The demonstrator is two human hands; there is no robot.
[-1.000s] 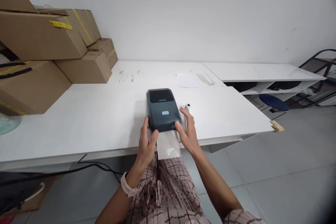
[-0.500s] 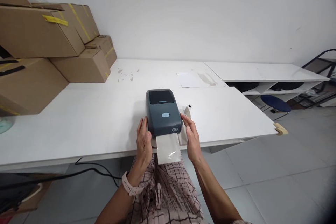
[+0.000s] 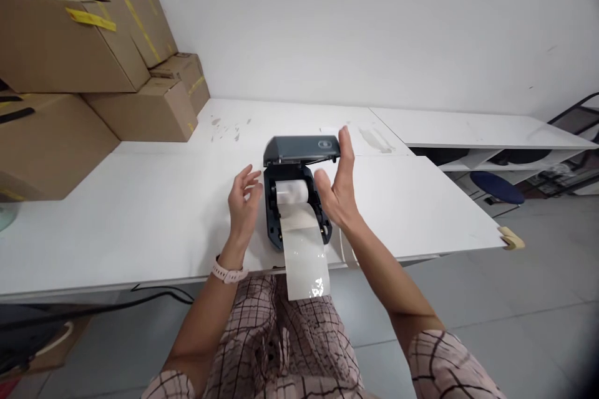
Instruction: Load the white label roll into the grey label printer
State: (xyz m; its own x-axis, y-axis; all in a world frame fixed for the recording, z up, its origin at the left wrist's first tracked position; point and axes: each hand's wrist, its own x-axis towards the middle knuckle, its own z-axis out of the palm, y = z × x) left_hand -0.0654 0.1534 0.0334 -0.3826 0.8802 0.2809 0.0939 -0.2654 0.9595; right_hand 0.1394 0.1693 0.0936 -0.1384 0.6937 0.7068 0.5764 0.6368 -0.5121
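A dark grey label printer (image 3: 273,224) stands at the table's front edge with its lid (image 3: 302,148) raised. Inside sits a white label roll (image 3: 292,192); its strip (image 3: 305,262) runs forward out of the printer and hangs past the edge, glossy near its end. My right hand (image 3: 340,190) is at the right end of the lid, fingers stretched up against it and thumb apart. To the left of the printer, my left hand (image 3: 244,202) hovers with loosely bent, spread fingers, holding nothing. A pale band is on my left wrist.
Cardboard boxes (image 3: 140,106) with yellow tape are stacked at the left of the white table (image 3: 187,212). A tan guard (image 3: 511,237) covers the right front corner. Black cables (image 3: 116,308) hang below the table. A blue stool (image 3: 496,187) stands at the right.
The printer's lid has swung up from closed, uncovering the label roll. Both hands have moved up and away from the printer's lower sides, the right one rising with the lid.
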